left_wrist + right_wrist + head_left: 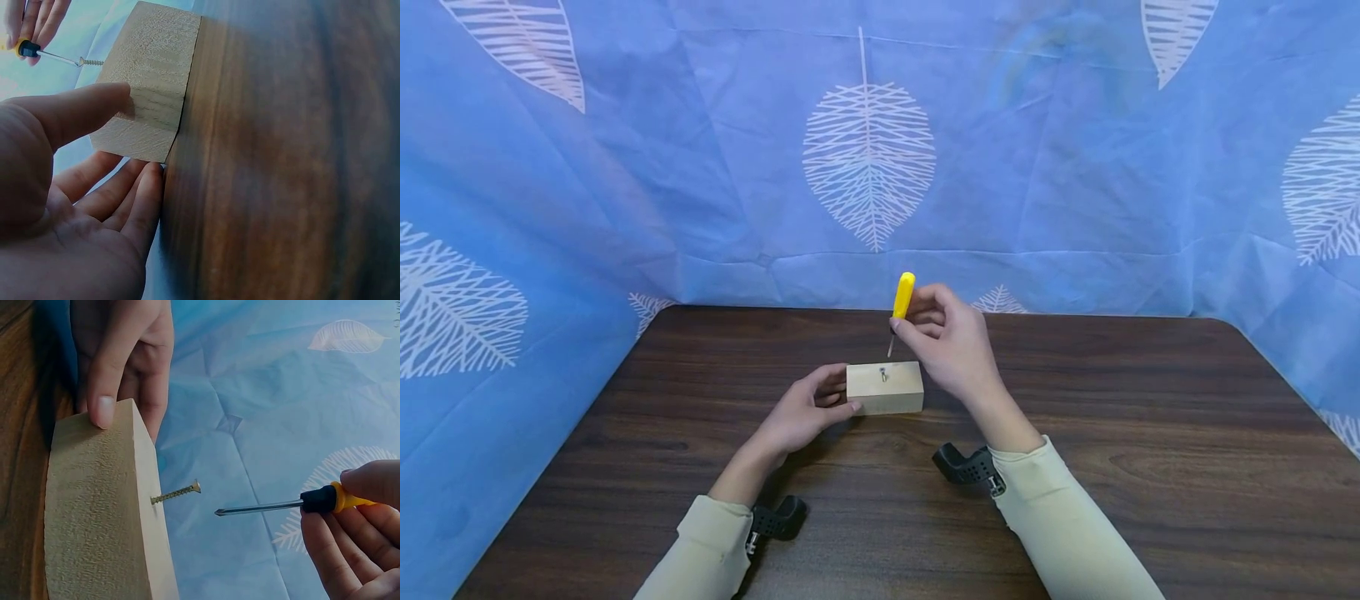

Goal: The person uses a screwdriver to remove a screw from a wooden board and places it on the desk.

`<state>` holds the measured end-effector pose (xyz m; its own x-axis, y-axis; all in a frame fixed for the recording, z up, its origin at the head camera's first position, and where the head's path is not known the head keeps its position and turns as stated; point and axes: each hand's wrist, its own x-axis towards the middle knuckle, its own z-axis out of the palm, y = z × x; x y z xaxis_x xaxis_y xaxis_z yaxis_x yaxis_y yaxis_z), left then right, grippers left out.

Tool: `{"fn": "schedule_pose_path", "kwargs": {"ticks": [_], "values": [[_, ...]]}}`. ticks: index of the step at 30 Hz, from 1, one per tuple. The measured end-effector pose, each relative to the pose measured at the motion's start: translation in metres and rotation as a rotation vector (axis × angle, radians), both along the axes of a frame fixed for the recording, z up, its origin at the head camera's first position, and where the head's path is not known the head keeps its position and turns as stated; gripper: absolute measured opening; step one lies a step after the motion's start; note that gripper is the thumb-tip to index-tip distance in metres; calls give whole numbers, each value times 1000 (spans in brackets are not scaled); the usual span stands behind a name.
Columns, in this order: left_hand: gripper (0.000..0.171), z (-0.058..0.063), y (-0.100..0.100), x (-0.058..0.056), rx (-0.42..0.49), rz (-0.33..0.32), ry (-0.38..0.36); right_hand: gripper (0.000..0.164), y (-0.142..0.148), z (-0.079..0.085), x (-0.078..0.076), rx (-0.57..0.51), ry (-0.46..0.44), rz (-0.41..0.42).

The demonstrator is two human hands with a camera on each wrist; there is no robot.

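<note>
A pale wooden block (pixel 887 403) lies on the table, and a brass-coloured screw (pixel 176 492) stands partly sunk in its top face. My left hand (pixel 805 410) grips the block's left end, the thumb (pixel 94 107) on the near side and the fingers behind. In my right hand (pixel 957 342) is a screwdriver (pixel 904 296) with a yellow and black handle, pinched between thumb and fingers. Its cross-shaped tip points down toward the screw; in the right wrist view a gap shows between tip and screw head.
The dark wood-grain table (pixel 1112 433) spreads around the block. Behind and beside it hangs a blue cloth (pixel 722 167) printed with white leaves. A black wrist mount (pixel 962 465) sits at the right cuff, another black mount (pixel 781 518) at the left.
</note>
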<state>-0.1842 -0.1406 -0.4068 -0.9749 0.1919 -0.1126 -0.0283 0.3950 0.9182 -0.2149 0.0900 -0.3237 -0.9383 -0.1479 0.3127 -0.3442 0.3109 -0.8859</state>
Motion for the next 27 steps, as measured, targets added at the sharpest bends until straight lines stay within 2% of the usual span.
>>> {"fn": "schedule_pose_path", "kwargs": {"ticks": [15,27], "values": [[65,0,0,1,-1,4,6,34,-2,0,2,1,15,-13],[66,-2,0,0,4,1,6,30,-7,-2,6,12,82,69]]}}
